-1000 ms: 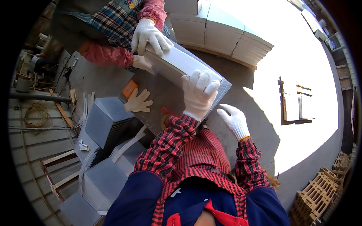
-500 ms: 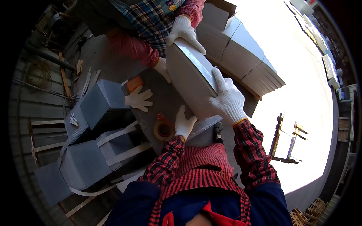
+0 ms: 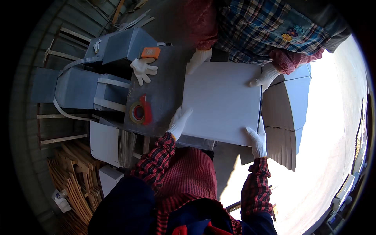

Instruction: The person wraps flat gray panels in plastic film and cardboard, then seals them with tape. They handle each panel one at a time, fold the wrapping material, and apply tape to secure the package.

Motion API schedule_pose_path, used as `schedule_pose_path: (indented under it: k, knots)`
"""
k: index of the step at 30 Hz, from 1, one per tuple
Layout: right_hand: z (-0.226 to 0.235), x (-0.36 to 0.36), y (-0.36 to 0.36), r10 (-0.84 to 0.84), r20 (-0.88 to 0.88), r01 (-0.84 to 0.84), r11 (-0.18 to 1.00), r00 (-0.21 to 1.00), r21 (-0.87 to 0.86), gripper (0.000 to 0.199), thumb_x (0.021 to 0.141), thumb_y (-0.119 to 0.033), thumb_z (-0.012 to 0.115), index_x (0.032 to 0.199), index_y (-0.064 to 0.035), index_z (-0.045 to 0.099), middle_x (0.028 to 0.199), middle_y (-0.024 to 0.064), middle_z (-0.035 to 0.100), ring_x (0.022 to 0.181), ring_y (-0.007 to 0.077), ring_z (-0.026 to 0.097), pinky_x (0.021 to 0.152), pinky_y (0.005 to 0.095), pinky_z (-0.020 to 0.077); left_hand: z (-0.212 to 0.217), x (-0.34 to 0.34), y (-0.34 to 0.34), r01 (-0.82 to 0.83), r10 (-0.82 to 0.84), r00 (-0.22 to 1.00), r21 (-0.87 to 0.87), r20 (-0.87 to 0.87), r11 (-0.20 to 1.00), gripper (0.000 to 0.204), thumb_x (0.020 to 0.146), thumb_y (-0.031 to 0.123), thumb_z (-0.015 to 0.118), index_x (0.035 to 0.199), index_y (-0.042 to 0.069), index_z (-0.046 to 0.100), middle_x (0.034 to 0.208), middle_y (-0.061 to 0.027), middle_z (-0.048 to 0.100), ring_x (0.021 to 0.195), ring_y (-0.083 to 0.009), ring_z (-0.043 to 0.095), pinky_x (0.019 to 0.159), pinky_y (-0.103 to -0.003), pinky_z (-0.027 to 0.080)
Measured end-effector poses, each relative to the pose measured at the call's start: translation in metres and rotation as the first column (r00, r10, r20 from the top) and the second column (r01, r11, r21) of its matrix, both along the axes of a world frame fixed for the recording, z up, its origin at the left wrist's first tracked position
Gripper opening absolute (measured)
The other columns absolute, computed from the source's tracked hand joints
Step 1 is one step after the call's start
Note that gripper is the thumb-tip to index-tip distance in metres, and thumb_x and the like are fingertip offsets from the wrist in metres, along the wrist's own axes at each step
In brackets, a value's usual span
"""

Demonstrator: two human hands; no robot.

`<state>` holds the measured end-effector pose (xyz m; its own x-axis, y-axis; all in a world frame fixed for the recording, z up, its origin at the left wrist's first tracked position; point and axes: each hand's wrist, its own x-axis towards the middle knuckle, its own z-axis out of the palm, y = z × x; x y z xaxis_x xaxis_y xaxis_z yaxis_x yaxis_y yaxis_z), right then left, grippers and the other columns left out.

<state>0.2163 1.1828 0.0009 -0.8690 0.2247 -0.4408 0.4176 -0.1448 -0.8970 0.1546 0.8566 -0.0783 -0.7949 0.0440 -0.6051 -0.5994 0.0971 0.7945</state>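
Observation:
A large flat white box (image 3: pixel 221 102) lies level over the dark tabletop (image 3: pixel 164 84), its broad face up. My left hand (image 3: pixel 179 122), in a white knit glove, grips its near left edge, thumb on top. At the near right corner my right hand (image 3: pixel 257 138), gloved alike, is closed on the edge with its fingers along the side. Across from me a co-worker holds the far side, with one gloved hand (image 3: pixel 199 61) at the far left corner and the other gloved hand (image 3: pixel 266 77) at the far right.
Left of the box lie a red tape dispenser (image 3: pixel 145 110), a loose white glove (image 3: pixel 143 70) and a small orange box (image 3: pixel 150 53). Grey cartons (image 3: pixel 77 88) stand farther left. Stacked cardboard (image 3: pixel 280 113) is on the right, wooden slats (image 3: pixel 76 180) at lower left.
The box has gone from a steep tilt to lying level, broad face up. The co-worker has shifted to the right in view, and my view has turned.

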Motion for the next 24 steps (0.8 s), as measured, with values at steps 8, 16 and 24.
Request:
schedule_pose_path:
  k: [8,16,24]
  knots:
    - [-0.132,0.028,0.036,-0.068,-0.032,0.062,0.985,0.997,-0.162,0.087,0.083,-0.016,0.075,0.157,0.0,0.033,0.139,0.0116,0.055,0.122,0.0227,0.056,0.106,0.0361,0.0441,0.018,-0.054,-0.004,0.169,-0.172,0.984,0.097,0.033,0.981,0.076,0.097,0.044,0.066,0.151,-0.003,0.041,0.146,-0.0158,0.054,0.135,-0.024,0.049,0.117,-0.037,0.034]
    - [-0.125,0.019,0.032,-0.009,0.004,0.01,0.979,1.0,-0.203,0.081,0.089,-0.029,0.076,0.153,-0.0009,0.036,0.136,0.0135,0.053,0.12,0.0253,0.055,0.103,0.0406,0.0454,-0.007,-0.011,-0.01,0.13,-0.124,0.97,-0.014,0.209,0.991,0.087,0.088,0.054,0.07,0.149,-0.001,0.043,0.139,-0.019,0.058,0.129,-0.0283,0.055,0.108,-0.038,0.043]
    - [-0.059,0.062,0.031,0.057,0.403,-0.081,0.996,0.913,0.044,0.071,0.096,-0.048,0.068,0.144,-0.0004,0.045,0.135,0.0158,0.055,0.123,0.0278,0.055,0.105,0.0459,0.0468,0.021,0.096,-0.01,-0.158,0.13,0.936,0.06,0.328,0.986,0.092,0.079,0.058,0.076,0.147,0.003,0.047,0.133,-0.0219,0.063,0.124,-0.0334,0.06,0.106,-0.04,0.044]
